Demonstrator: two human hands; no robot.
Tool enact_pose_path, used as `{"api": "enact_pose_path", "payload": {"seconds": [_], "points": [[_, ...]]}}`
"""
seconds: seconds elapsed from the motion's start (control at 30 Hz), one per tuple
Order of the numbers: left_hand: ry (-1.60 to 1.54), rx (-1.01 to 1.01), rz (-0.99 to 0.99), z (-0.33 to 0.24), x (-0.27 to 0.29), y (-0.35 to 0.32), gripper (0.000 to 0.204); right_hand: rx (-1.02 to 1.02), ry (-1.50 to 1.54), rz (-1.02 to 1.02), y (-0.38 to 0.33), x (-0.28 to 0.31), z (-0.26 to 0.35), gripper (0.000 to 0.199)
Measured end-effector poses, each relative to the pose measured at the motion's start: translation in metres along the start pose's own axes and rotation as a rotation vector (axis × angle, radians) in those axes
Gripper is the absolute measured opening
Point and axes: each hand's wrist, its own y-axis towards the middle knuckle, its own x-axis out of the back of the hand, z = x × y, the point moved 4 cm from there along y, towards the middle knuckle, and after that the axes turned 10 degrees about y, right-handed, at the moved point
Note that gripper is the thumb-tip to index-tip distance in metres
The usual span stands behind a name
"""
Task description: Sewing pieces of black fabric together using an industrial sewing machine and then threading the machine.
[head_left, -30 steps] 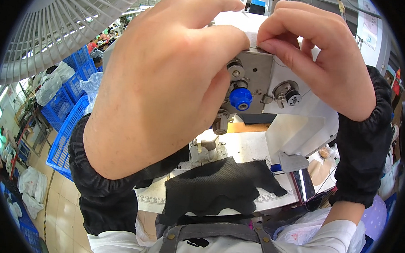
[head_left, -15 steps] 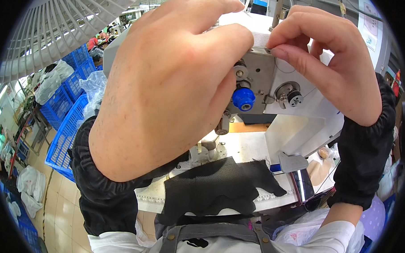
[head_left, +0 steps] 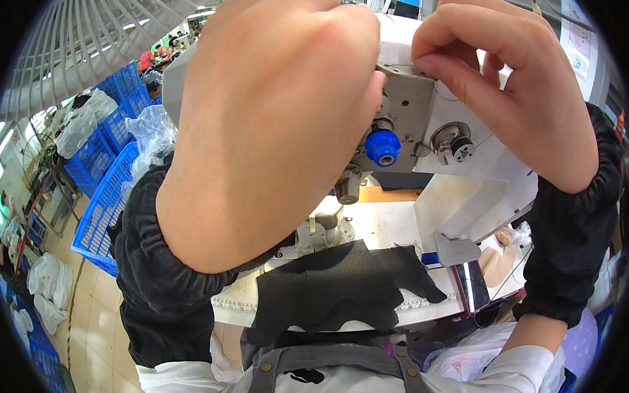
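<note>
A white sewing machine (head_left: 482, 161) stands in front of me, its head partly covered by my hands. My left hand (head_left: 275, 119) is raised across the left of the machine head, back toward me. Its fingers look curled in, and whatever they hold is hidden. At the top right of the head, my right hand (head_left: 506, 71) pinches a thin thread (head_left: 448, 98) between thumb and forefinger. Below the hands are a blue tension knob (head_left: 383, 147) and a round metal bobbin winder (head_left: 455, 142). Black fabric pieces (head_left: 332, 284) lie on the machine bed.
A white fan guard (head_left: 91, 43) fills the upper left. Blue crates (head_left: 95, 220) and clear plastic bags stand on the floor at left. On the right of the bed are a grey metal plate (head_left: 458, 250) and a phone (head_left: 472, 285).
My left hand has turned and shifted up, so its forefinger and thumb are less visible. My right hand stays almost in place, pinching the thread. The fabric has not moved.
</note>
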Motion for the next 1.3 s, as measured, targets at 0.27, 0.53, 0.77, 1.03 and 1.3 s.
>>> {"api": "enact_pose_path", "payload": {"seconds": [0.27, 0.53, 0.77, 1.03, 1.3], "points": [[0.112, -0.027, -0.085, -0.014, -0.003, 0.0, 0.008, -0.031, -0.035, -0.046, 0.004, 0.0, 0.001, 0.021], [0.284, -0.164, -0.129, -0.026, -0.007, 0.003, 0.011, 0.125, -0.077, -0.066, 0.015, -0.008, 0.004, 0.008], [0.298, -0.199, -0.179, -0.028, -0.014, -0.003, 0.019, 0.014, -0.063, -0.003, 0.015, -0.001, 0.007, 0.008], [0.101, -0.08, -0.267, -0.026, -0.009, -0.013, 0.021, -0.532, 0.339, -0.159, 0.013, 0.002, 0.009, 0.002], [-0.315, -0.054, -0.23, -0.041, 0.017, -0.054, 0.017, 0.052, -0.167, -0.472, -0.017, -0.017, 0.04, 0.018]]}}
